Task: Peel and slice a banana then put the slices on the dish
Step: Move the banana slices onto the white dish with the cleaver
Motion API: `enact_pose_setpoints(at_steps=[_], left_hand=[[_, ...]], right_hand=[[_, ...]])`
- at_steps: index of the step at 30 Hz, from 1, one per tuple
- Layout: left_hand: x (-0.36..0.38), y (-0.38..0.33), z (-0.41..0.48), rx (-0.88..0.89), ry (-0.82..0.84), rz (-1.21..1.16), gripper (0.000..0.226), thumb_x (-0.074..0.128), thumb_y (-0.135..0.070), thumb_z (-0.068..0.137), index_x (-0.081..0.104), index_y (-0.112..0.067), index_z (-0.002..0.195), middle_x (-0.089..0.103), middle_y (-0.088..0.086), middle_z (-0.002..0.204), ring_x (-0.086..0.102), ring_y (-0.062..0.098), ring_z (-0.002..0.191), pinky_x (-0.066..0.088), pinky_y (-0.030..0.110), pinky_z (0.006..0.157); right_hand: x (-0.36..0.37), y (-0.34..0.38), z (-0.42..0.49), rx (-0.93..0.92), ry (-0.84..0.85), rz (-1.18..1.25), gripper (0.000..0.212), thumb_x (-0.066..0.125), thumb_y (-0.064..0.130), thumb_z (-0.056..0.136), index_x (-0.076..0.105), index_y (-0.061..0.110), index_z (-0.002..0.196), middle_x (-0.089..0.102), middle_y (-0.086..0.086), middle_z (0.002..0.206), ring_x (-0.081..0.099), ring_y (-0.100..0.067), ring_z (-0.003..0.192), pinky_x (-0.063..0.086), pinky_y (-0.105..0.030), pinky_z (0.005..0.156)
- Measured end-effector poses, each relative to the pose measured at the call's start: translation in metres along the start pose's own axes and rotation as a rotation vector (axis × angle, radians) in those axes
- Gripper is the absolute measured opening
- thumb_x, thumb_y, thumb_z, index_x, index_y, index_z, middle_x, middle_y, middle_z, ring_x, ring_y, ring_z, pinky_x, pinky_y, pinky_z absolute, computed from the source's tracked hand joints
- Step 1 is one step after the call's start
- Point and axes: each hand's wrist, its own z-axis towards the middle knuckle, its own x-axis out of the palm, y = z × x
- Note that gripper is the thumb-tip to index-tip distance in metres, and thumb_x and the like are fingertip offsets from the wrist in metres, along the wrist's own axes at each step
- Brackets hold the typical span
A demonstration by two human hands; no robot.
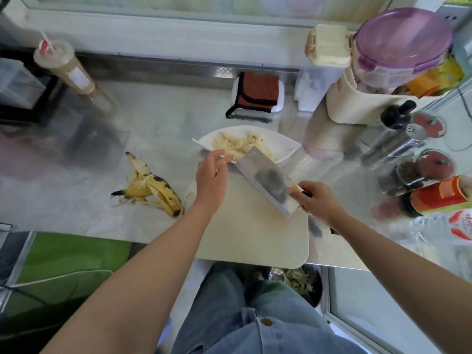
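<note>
A white dish sits on the counter just beyond the cream cutting board, with several pale banana slices piled on it. My right hand grips the handle of a wide cleaver, whose blade tilts with its far end over the dish's near rim. My left hand reaches to the blade's far end at the dish edge, fingertips touching slices there. The empty banana peel lies on the counter to the left of the board.
A folded brown cloth lies behind the dish. Jars, a shaker and bottles crowd the right side, with a purple-lidded container at the back right. A lidded drink cup lies at the back left.
</note>
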Motion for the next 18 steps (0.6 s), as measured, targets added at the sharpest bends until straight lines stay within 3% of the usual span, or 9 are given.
enact_pose_setpoints(at_steps=[3, 5, 7, 11, 14, 16, 18], left_hand=[[0.012, -0.009, 0.011, -0.043, 0.036, 0.071, 0.034, 0.038, -0.015, 0.098, 0.050, -0.013, 0.130, 0.053, -0.019, 0.115, 0.041, 0.023, 0.125, 0.031, 0.044, 0.107], [0.019, -0.010, 0.016, -0.131, 0.039, 0.090, 0.034, 0.040, -0.019, 0.099, 0.048, -0.017, 0.132, 0.050, -0.001, 0.131, 0.038, 0.022, 0.128, 0.028, 0.042, 0.110], [0.021, -0.011, 0.023, -0.247, 0.029, -0.039, 0.032, 0.048, -0.027, 0.096, 0.050, -0.026, 0.128, 0.045, 0.003, 0.135, 0.038, 0.021, 0.127, 0.031, 0.039, 0.108], [0.021, -0.019, 0.038, -0.488, -0.007, -0.425, 0.039, 0.059, -0.024, 0.089, 0.052, -0.025, 0.127, 0.051, -0.005, 0.129, 0.050, 0.013, 0.116, 0.042, 0.021, 0.078], [0.022, -0.022, 0.045, -0.549, -0.048, -0.535, 0.016, 0.051, -0.017, 0.095, 0.061, -0.022, 0.106, 0.065, -0.014, 0.105, 0.055, 0.000, 0.090, 0.043, 0.014, 0.067], [0.022, -0.025, 0.047, -0.583, -0.076, -0.565, 0.019, 0.050, -0.014, 0.097, 0.057, -0.021, 0.113, 0.062, -0.031, 0.083, 0.046, -0.002, 0.079, 0.039, 0.013, 0.063], [0.022, -0.026, 0.047, -0.598, -0.082, -0.561, 0.030, 0.050, -0.013, 0.097, 0.051, -0.019, 0.126, 0.059, -0.038, 0.067, 0.044, -0.001, 0.081, 0.036, 0.015, 0.067]], right_hand=[[-0.006, 0.001, 0.004, 0.037, -0.013, -0.012, 0.046, 0.062, 0.029, 0.091, 0.044, -0.005, 0.065, 0.043, -0.007, 0.051, 0.048, -0.005, 0.039, 0.033, -0.014, 0.043], [-0.008, 0.002, 0.008, 0.045, -0.034, -0.040, 0.047, 0.062, 0.029, 0.091, 0.044, -0.006, 0.066, 0.044, -0.011, 0.055, 0.047, -0.001, 0.038, 0.032, -0.016, 0.044], [-0.008, 0.001, 0.013, 0.047, -0.075, -0.042, 0.047, 0.062, 0.029, 0.091, 0.043, -0.005, 0.065, 0.044, -0.014, 0.056, 0.044, -0.007, 0.042, 0.032, -0.024, 0.049], [-0.007, 0.005, 0.023, 0.043, -0.154, -0.017, 0.048, 0.061, 0.034, 0.091, 0.047, -0.005, 0.068, 0.045, -0.016, 0.057, 0.039, -0.018, 0.052, 0.030, -0.029, 0.055], [-0.004, 0.015, 0.032, 0.026, -0.159, 0.020, 0.047, 0.061, 0.035, 0.091, 0.047, -0.003, 0.067, 0.045, -0.013, 0.056, 0.039, -0.019, 0.052, 0.032, -0.029, 0.055], [-0.001, 0.021, 0.038, 0.024, -0.138, 0.017, 0.045, 0.062, 0.035, 0.090, 0.048, 0.000, 0.066, 0.047, -0.010, 0.054, 0.041, -0.019, 0.051, 0.033, -0.029, 0.055], [0.001, 0.025, 0.042, 0.015, -0.129, -0.018, 0.044, 0.062, 0.034, 0.090, 0.048, 0.001, 0.065, 0.046, -0.007, 0.053, 0.041, -0.020, 0.051, 0.031, -0.029, 0.054]])
